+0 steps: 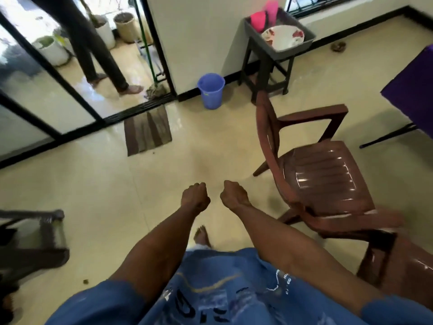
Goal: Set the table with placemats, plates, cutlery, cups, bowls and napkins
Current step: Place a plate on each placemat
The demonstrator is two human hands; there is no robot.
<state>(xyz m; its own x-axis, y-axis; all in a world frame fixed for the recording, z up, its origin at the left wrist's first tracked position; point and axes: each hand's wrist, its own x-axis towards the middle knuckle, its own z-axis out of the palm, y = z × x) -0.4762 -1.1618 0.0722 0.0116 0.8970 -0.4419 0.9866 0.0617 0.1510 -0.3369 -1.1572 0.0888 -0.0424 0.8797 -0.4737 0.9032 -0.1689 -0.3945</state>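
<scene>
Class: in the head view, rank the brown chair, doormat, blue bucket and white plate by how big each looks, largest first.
1. Brown chair, though it is nearest the camera.
2. Doormat.
3. White plate and blue bucket look alike in size; the plate is farther off, so I leave them unranked.

Bright daylight through the glass doors (46,73), glare on glossy floor tiles (105,195), motion-blurred, wide-angle-warped edges.

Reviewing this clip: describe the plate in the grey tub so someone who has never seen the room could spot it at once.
Find the window at the top right; below it a dark stool carries a grey tub. The plate leans inside the tub, beside pink plastic items. It is the only white, round piece there, with red floral marks.
</scene>
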